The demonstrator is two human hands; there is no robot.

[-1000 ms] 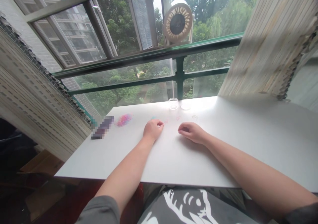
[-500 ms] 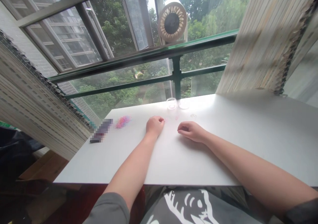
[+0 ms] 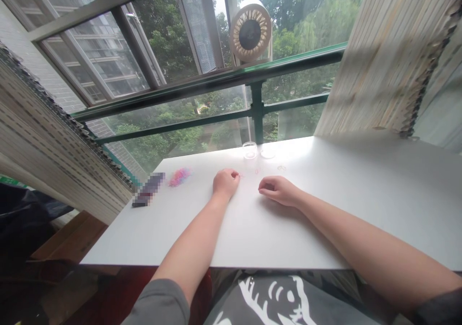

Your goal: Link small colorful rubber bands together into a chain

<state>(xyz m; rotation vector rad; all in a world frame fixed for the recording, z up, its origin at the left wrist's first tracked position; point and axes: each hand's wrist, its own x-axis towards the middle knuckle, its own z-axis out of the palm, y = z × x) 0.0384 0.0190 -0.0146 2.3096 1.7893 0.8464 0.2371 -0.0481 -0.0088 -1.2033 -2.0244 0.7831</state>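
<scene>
"What is the left hand [image 3: 226, 183] doing?"

"It's resting with thumb and forefinger curled together; a small pink piece [image 3: 242, 175] is lying toward its three o'clock, just beside the fingertips. Whether they're gripping anything, I cannot tell."

"And the right hand [image 3: 277, 190]?"

"It's sitting loosely curled over the white table [image 3: 130, 233], fingertips pointing toward nine; I cannot tell if it's pinching something. A clear looped piece [image 3: 281, 168] is lying at its twelve."

"So which step are we seeing?"

"Handling single small pieces, I'd judge, with the colourful pile [image 3: 179, 177] lying at the left hand's nine and the clear cup [image 3: 250, 150] standing at its one."

"What's the next move calling for?"

"Probably a light, precise fingertip pinch."
</scene>
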